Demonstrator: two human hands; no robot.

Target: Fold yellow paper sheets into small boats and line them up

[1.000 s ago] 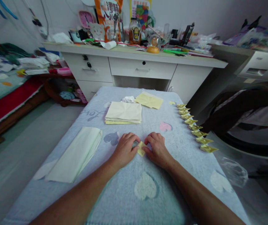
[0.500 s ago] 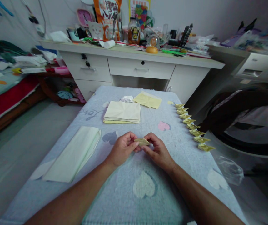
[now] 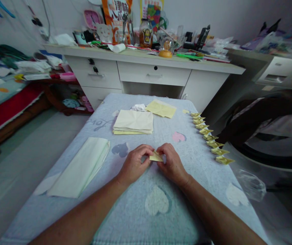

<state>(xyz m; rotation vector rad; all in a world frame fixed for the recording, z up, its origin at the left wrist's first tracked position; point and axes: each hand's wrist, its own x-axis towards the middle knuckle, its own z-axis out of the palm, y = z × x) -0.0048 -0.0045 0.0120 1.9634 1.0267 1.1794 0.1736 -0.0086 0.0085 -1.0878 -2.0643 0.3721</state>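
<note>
A small folded piece of yellow paper (image 3: 156,157) is pinched between both hands above the middle of the cloth-covered table (image 3: 125,217). My left hand (image 3: 136,161) grips its left side with thumb and fingertips. On its right side, my right hand (image 3: 172,164) is closed on it, with some fingertips hidden behind. Beyond the hands lies a stack of creased pale paper sheets (image 3: 133,120). Behind that stack rests a yellow sheet (image 3: 161,109), beside a crumpled white piece (image 3: 139,108).
Several folded yellow paper boats (image 3: 216,144) stand in a row along the table's right edge. To the left lies a folded pale sheet bundle (image 3: 81,166). A cluttered white desk (image 3: 153,64) stands behind the table, with a front-loading washing machine (image 3: 276,73) at the right.
The folded yellow paper has turned in my fingers and now shows a flatter, triangular face. My left fingers have shifted to its upper left edge. The things on the table have not moved.
</note>
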